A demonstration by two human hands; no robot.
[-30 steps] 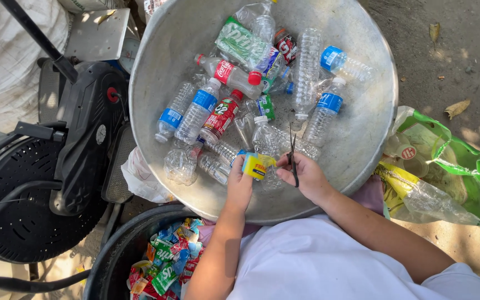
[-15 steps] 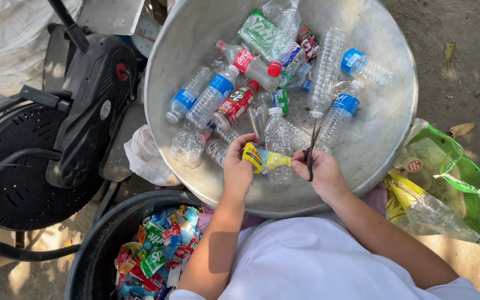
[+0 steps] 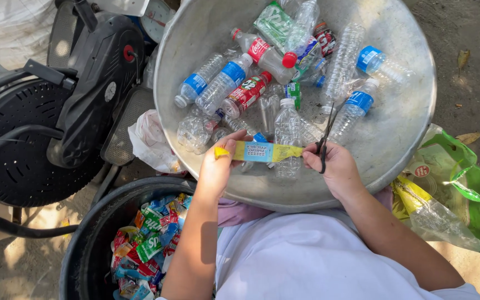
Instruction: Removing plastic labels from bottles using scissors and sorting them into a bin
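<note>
1. Labels [image 3: 145, 247] fill the black bin [image 3: 84, 244] nearest the person (bottom left).
2. Left hand [image 3: 218, 166] and right hand [image 3: 334, 166] pinch a yellow-blue label strip [image 3: 259, 151] stretched between them; the right also grips scissors [image 3: 324, 141].
3. Beyond, plastic bottles [image 3: 284, 83] lie in the metal basin [image 3: 406, 128].

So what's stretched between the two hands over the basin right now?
In the head view, a yellow and blue label strip spans from the left hand to the right hand, which also holds scissors, above a clear bottle.
</note>
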